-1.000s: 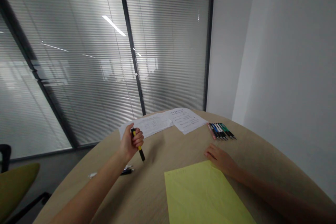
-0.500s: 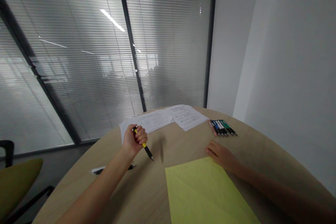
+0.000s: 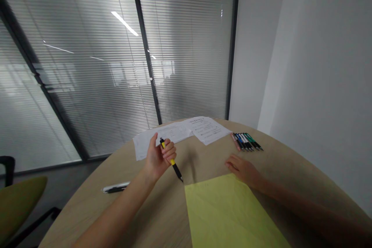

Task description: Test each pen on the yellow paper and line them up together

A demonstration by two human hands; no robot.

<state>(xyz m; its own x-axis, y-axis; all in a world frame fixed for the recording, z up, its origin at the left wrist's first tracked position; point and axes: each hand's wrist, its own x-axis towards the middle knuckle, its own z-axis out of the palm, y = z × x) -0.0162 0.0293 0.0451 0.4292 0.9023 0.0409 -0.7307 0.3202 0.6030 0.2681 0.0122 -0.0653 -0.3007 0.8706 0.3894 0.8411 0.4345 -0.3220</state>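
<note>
My left hand (image 3: pixel 158 158) is closed around a yellow and black pen (image 3: pixel 172 160), tip pointing down and right, just off the top left corner of a yellow sheet of paper (image 3: pixel 229 213). My right hand (image 3: pixel 242 169) lies flat on the round wooden table (image 3: pixel 162 217) with fingers stretched out, touching the sheet's top right corner.
A row of several pens (image 3: pixel 247 142) lies beyond my right hand. Two white printed sheets (image 3: pixel 186 131) sit at the table's far edge. Two pens (image 3: pixel 116 188) lie to the left. A green chair (image 3: pixel 17 205) stands at the lower left; blinds and glass wall behind.
My left hand has carried the pen to the right, toward the yellow sheet's corner. My right hand has stayed in place.
</note>
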